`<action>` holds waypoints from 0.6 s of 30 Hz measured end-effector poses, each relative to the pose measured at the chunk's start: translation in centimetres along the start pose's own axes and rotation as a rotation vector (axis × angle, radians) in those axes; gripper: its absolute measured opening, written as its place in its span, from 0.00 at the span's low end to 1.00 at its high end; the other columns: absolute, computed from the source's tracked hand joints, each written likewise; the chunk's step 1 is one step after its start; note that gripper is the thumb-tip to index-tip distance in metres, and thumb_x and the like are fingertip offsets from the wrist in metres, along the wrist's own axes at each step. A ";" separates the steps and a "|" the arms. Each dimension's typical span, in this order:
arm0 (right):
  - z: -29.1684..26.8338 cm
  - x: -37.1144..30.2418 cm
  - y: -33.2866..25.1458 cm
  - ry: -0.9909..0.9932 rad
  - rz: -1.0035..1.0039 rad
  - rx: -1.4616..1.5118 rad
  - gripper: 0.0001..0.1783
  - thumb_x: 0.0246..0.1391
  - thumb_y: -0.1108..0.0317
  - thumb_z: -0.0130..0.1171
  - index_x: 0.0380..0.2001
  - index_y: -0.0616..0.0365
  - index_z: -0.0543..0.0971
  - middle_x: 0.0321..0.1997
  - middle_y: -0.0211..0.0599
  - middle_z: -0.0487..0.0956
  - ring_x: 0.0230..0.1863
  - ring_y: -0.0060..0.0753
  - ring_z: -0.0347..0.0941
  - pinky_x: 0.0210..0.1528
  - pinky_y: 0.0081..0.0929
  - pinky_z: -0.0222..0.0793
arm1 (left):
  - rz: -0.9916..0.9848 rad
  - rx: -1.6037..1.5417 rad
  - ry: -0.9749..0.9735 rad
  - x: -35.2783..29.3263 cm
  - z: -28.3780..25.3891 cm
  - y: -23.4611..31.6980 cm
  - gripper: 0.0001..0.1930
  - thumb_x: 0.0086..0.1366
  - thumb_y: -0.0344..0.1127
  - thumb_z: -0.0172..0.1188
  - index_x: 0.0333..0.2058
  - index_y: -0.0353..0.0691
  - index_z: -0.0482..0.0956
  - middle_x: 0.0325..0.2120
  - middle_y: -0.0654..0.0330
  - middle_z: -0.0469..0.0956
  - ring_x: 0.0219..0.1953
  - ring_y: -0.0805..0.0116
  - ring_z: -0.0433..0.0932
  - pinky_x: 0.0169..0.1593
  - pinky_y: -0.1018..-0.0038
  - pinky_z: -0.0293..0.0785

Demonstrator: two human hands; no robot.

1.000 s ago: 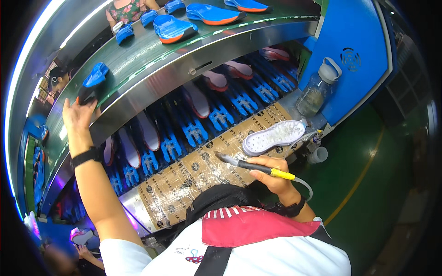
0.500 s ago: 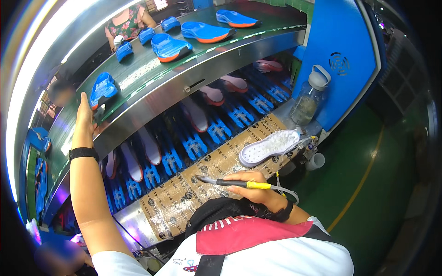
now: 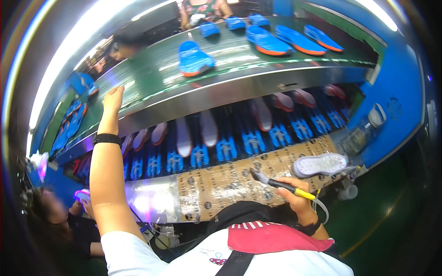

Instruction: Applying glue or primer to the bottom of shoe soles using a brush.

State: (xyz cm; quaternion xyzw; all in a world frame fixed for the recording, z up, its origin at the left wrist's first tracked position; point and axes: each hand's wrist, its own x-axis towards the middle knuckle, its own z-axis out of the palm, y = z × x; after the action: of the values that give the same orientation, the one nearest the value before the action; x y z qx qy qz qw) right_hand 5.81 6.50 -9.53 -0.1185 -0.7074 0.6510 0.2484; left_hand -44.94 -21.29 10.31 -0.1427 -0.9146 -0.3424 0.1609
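My left hand (image 3: pixel 113 98) reaches forward to the near edge of the green conveyor belt (image 3: pixel 152 76), fingers stretched out, nothing visible in it. The nearest blue shoe sole with an orange rim (image 3: pixel 195 60) lies to its right, apart from it. My right hand (image 3: pixel 294 195) grips a brush (image 3: pixel 282 185) with a black and yellow handle and a clear tube trailing from its end. Its bristles hang over the brown-paper-covered ledge (image 3: pixel 221 188). Beside that hand, a white shoe sole (image 3: pixel 317 164) with whitish material inside rests on the ledge.
More blue soles (image 3: pixel 299 40) lie along the belt. Pale soles with red rims (image 3: pixel 209 129) stand in a lower row with blue holders (image 3: pixel 253 142). A clear jar (image 3: pixel 357 138) stands at the right. Co-workers are across the belt and at left, one with a lit shoe part (image 3: pixel 83 195).
The view has swung left, so the belt and soles appear farther right. My left hand is now farther from the nearest blue sole. The brush stays in my right hand.
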 end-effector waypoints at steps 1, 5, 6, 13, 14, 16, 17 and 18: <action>1.1 0.3 -0.2 0.005 -0.024 0.005 0.15 0.43 0.75 0.62 0.38 0.66 0.78 0.32 0.38 0.79 0.31 0.20 0.73 0.34 0.16 0.67 | -0.017 0.011 0.024 1.0 -1.7 -3.7 0.30 0.54 0.53 0.54 0.49 0.34 0.73 0.50 0.44 0.71 0.55 0.56 0.68 0.57 0.69 0.60; 5.9 0.8 -0.1 0.020 0.031 0.077 0.15 0.43 0.75 0.62 0.38 0.66 0.77 0.32 0.37 0.79 0.32 0.20 0.73 0.35 0.16 0.67 | -0.232 0.352 0.206 1.9 -7.8 -13.2 0.33 0.52 0.50 0.54 0.54 0.34 0.67 0.51 0.44 0.68 0.55 0.50 0.67 0.58 0.64 0.61; 7.3 1.1 0.0 0.050 0.054 0.100 0.15 0.43 0.75 0.62 0.38 0.67 0.77 0.32 0.37 0.79 0.32 0.20 0.73 0.35 0.16 0.67 | -0.330 0.472 0.246 1.9 -9.0 -14.9 0.34 0.51 0.48 0.54 0.55 0.34 0.64 0.52 0.43 0.68 0.55 0.48 0.67 0.58 0.63 0.61; 16.5 1.8 -0.8 0.091 0.085 0.059 0.15 0.44 0.75 0.62 0.37 0.67 0.77 0.31 0.36 0.79 0.31 0.18 0.72 0.35 0.16 0.67 | -0.412 0.536 0.234 5.5 -17.0 -29.1 0.41 0.50 0.45 0.53 0.61 0.41 0.48 0.49 0.34 0.67 0.53 0.36 0.66 0.56 0.56 0.62; 17.4 1.9 -1.2 0.094 0.087 0.030 0.15 0.44 0.74 0.62 0.37 0.67 0.78 0.31 0.35 0.79 0.31 0.18 0.72 0.35 0.16 0.66 | -0.399 0.545 0.243 6.3 -17.3 -30.2 0.42 0.50 0.45 0.53 0.62 0.43 0.46 0.50 0.34 0.67 0.52 0.35 0.66 0.55 0.56 0.62; 19.2 2.3 -2.1 0.114 0.087 -0.014 0.15 0.44 0.74 0.62 0.38 0.67 0.78 0.31 0.34 0.79 0.30 0.17 0.71 0.34 0.15 0.66 | -0.357 0.568 0.248 7.6 -18.4 -32.8 0.42 0.51 0.48 0.52 0.63 0.45 0.44 0.50 0.33 0.66 0.51 0.36 0.67 0.54 0.56 0.64; 19.9 2.4 -2.4 0.085 0.073 -0.043 0.15 0.44 0.74 0.62 0.38 0.66 0.78 0.31 0.34 0.79 0.30 0.17 0.71 0.33 0.15 0.66 | -0.287 0.574 0.261 8.8 -20.8 -36.2 0.40 0.52 0.48 0.53 0.62 0.44 0.48 0.49 0.33 0.66 0.51 0.37 0.68 0.53 0.57 0.65; 20.6 2.6 -2.8 0.059 0.060 -0.076 0.14 0.44 0.75 0.62 0.38 0.65 0.78 0.31 0.34 0.79 0.30 0.17 0.71 0.33 0.15 0.66 | -0.214 0.573 0.271 10.1 -22.3 -39.2 0.38 0.53 0.49 0.54 0.61 0.43 0.52 0.48 0.33 0.67 0.50 0.38 0.68 0.51 0.58 0.65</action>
State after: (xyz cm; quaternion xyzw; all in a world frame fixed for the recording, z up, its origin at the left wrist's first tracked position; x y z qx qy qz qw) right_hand -6.39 -10.30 -6.89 -0.1682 -0.7202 0.6269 0.2449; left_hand -64.31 -63.18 7.46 0.0521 -0.9538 -0.1020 0.2778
